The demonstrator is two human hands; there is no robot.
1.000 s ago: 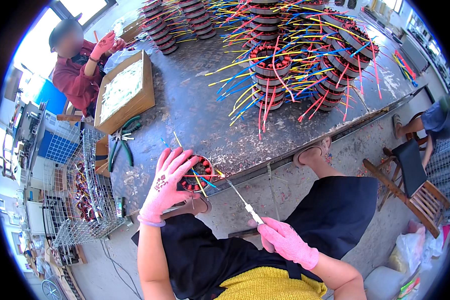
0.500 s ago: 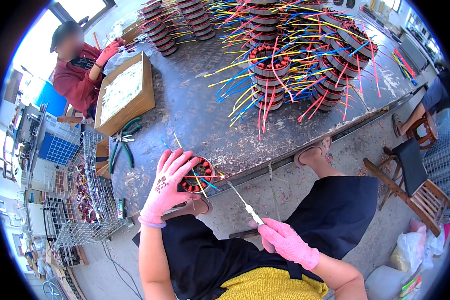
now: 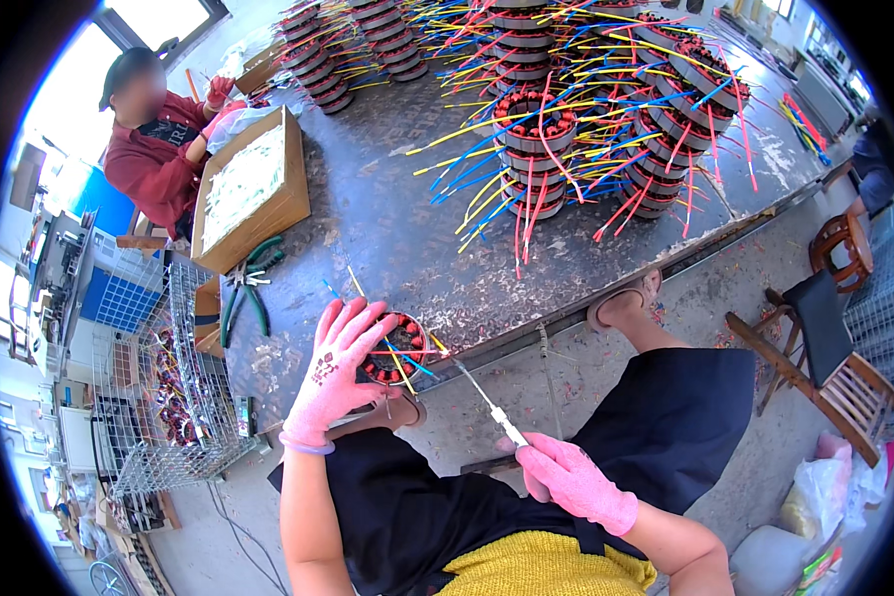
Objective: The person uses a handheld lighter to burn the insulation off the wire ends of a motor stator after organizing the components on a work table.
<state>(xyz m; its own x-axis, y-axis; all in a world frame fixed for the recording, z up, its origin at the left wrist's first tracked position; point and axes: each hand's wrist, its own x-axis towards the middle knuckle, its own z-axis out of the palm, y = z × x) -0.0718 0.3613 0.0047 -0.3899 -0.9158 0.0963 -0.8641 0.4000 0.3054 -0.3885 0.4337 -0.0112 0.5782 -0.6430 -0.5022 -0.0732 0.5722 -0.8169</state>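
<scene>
Right hand (image 3: 574, 481) has drawn its tool (image 3: 485, 400) back slightly (tip near the coil (image 3: 397, 350))

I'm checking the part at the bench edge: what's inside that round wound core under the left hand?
Inside the round core, red-brown windings ring the bore, with yellow, blue and red leads crossing it. The left hand covers its left side. The thin tool in the right hand points at its rim.

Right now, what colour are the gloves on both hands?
Pink, on left hand and right hand; head view.
</scene>
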